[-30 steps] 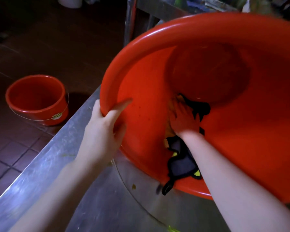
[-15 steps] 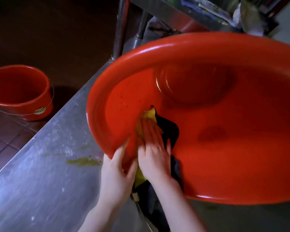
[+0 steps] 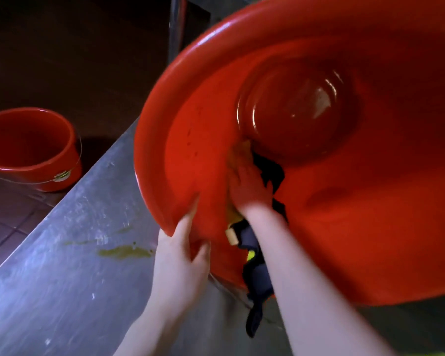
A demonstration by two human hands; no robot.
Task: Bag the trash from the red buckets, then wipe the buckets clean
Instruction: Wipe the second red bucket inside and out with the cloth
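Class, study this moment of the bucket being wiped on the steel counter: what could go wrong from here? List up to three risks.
1. The big red bucket is tipped on the steel counter near its edge, steadied only by the left hand on the rim; it may slip.
2. The cloth under the right hand trails out over the rim and could snag.
3. The greenish smear beside the bucket could dirty it again.

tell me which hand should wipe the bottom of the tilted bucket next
Right. The right hand already presses the cloth against the inside wall of the tilted bucket, just below its bottom. The left hand is busy with its grip on the rim.
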